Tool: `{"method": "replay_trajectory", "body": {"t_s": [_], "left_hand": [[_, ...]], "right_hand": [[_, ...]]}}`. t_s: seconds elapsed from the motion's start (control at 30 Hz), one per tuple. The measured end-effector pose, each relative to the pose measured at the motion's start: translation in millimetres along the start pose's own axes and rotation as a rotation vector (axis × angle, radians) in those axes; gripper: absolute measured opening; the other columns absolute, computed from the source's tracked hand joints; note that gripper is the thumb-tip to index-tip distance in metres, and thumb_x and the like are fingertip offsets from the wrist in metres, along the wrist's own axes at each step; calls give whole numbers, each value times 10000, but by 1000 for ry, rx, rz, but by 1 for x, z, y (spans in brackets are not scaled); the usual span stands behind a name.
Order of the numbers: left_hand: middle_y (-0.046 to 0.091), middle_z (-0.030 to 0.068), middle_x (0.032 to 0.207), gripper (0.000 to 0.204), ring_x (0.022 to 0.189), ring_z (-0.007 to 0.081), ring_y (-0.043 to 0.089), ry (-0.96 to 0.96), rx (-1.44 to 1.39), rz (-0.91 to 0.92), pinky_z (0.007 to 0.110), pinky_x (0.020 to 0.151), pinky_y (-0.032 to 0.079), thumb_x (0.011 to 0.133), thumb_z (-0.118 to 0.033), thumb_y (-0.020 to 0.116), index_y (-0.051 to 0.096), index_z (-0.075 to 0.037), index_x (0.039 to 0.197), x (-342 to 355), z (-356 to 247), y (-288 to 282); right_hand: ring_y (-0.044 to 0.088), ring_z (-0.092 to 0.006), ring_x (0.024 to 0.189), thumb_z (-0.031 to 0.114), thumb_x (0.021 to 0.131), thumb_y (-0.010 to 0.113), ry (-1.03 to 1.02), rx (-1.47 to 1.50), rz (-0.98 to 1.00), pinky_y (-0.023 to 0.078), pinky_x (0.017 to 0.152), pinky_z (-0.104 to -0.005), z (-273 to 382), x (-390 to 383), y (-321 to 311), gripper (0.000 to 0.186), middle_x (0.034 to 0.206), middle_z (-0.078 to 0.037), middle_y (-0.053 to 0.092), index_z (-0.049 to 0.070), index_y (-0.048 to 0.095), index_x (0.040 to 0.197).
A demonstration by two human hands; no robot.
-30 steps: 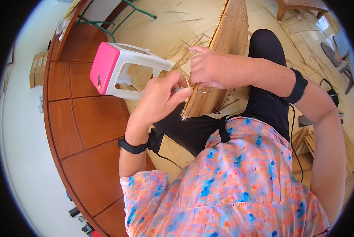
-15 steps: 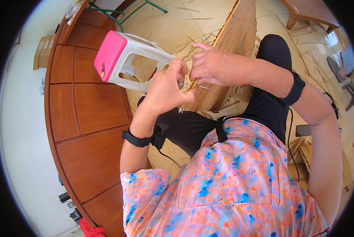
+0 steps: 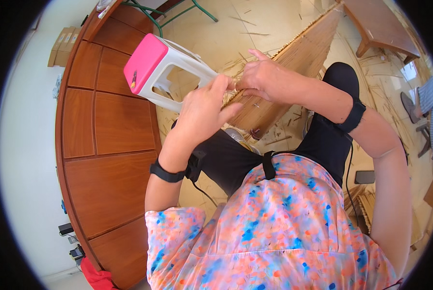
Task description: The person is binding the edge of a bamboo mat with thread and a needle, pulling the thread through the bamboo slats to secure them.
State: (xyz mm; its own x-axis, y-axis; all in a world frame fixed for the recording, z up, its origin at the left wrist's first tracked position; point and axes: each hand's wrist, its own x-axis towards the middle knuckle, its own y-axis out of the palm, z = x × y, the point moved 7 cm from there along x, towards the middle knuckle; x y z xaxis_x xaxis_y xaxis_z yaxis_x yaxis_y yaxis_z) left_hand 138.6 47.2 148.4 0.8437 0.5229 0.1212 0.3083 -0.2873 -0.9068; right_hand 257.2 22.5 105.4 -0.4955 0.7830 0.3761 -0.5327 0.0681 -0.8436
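Note:
A long straw panel (image 3: 289, 77), bound along its edge, slants between my knees, tilted away to the upper right. My left hand (image 3: 204, 108) is at the panel's near left edge, fingers curled and thumb stretched along it; whatever the fingertips grip is hidden. My right hand (image 3: 265, 79) bends over the same edge just right of the left, thumb and fingers pinching it, index finger raised. A thin metal piece (image 3: 256, 105) shows on the panel below the right hand. Just left of the hands is a white stool (image 3: 178, 60) with a pink top, carrying a small yellow-handled tool (image 3: 133, 82).
A wooden panelled piece (image 3: 110, 188) runs down the left. Straw scraps (image 3: 248, 34) litter the tiled floor. At top stand green metal legs (image 3: 197, 9); top right, a wooden table (image 3: 376, 24). Another person's slippered foot (image 3: 410, 106) shows at right, a dark flat object (image 3: 364, 177) below.
The panel's far end has swung to the right and leans flatter. My right hand has shifted slightly right, and my left thumb and fingers have moved with the panel's edge. The view has turned slightly.

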Motion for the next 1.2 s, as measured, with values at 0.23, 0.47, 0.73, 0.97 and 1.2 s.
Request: {"method": "replay_trajectory", "body": {"t_s": [0.23, 0.47, 0.73, 0.97, 1.2], "left_hand": [[560, 52, 880, 188, 856, 203, 598, 521, 593, -319, 327, 704, 457, 714, -117, 658, 617, -61, 889, -17, -21, 4], [512, 37, 801, 234, 765, 178, 562, 615, 738, -267, 309, 681, 451, 683, -107, 616, 621, -34, 905, -6, -6, 10], [516, 17, 807, 196, 745, 169, 541, 723, 811, -275, 292, 663, 433, 686, -164, 616, 593, -76, 859, -1, -7, 8], [463, -6, 798, 83, 729, 128, 522, 1222, 405, -86, 271, 646, 415, 798, -207, 587, 534, -144, 807, -56, -78, 47], [660, 95, 828, 174, 699, 246, 673, 403, 36, -368, 325, 556, 555, 763, 29, 632, 615, -49, 917, -100, -39, -29]], "right_hand": [[613, -272, 943, 159, 859, 676, 14, -26, -74, 265, 1123, -583, -15, 24, 7, 188, 851, -78, 644, 87, 707, 1029], [608, -270, 935, 159, 842, 691, 52, -51, -92, 278, 1112, -571, -26, 33, 12, 208, 851, -65, 664, 85, 707, 1035], [610, -262, 928, 130, 844, 681, 72, -77, -29, 263, 1117, -575, -28, 34, 13, 192, 849, -62, 663, 100, 700, 1033], [621, -261, 946, 168, 873, 682, 181, -66, 45, 269, 1137, -538, -46, 60, 21, 171, 890, -74, 693, 98, 721, 1025], [636, -273, 989, 192, 893, 667, 191, -90, 37, 319, 1116, -530, -50, 70, 18, 188, 944, -89, 711, 102, 728, 1046]]}}
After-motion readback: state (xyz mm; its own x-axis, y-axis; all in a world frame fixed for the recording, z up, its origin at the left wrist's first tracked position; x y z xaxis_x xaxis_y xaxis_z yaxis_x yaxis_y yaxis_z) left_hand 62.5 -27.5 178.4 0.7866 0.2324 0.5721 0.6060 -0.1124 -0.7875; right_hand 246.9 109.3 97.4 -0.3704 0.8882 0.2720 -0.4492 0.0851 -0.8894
